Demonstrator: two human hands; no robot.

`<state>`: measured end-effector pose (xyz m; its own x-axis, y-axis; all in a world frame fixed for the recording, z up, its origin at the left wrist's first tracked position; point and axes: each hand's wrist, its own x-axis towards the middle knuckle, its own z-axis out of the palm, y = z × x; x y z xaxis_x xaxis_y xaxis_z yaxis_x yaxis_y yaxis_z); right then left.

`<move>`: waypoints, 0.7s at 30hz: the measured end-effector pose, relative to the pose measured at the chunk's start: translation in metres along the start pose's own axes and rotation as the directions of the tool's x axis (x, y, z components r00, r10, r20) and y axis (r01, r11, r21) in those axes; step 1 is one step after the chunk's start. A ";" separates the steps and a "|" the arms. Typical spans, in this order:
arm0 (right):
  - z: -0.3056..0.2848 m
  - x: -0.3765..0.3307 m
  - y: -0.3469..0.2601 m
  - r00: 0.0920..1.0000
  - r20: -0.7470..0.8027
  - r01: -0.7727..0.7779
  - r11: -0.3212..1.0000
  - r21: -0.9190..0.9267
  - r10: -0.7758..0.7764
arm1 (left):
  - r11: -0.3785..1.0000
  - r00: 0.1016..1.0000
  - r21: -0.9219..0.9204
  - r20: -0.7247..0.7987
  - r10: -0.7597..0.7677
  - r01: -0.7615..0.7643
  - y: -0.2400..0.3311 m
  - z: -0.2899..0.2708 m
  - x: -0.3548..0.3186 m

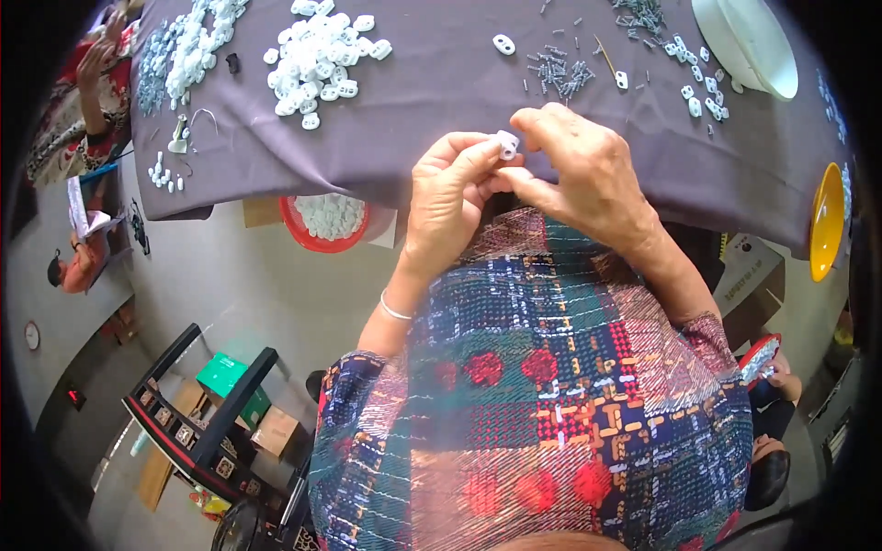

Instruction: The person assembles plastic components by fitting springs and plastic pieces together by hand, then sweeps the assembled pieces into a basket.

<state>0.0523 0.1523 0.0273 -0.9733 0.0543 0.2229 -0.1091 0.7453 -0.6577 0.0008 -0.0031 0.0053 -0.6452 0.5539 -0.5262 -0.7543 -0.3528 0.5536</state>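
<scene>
In my left hand point(441, 197), thumb and fingertips pinch a small white plastic piece point(507, 145) with round holes. My right hand point(583, 174) is close beside it, index finger and thumb bent and spread around the piece. No held thing shows between them; its other fingers are partly hidden. Beyond my hands, a large pile of similar white pieces point(322, 60) lies on the dark tablecloth point(413, 92). Small grey pins point(560, 73) are heaped farther right. A single white piece point(503, 44) lies near that heap. A thin stick-like tool point(604, 55) points at another white piece point(622, 80).
A white bowl point(749, 46) is tipped at the far right, with several joined pieces point(707, 96) beside it. A yellow bowl point(826, 220) is at the right edge. Below the table's left front stands a red tub point(294, 230) of white pieces. Other people sit left and right.
</scene>
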 end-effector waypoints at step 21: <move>0.009 -0.007 0.020 0.953 0.262 0.191 0.973 -0.129 -0.153 | 0.983 0.996 0.178 -0.081 -0.038 0.052 -0.011 -0.004 -0.008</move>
<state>0.0550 0.1611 0.0064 -0.9638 -0.2360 0.1243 -0.2662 0.8211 -0.5049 0.0135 -0.0065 0.0006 -0.6241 0.5036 -0.5974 -0.7531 -0.1839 0.6317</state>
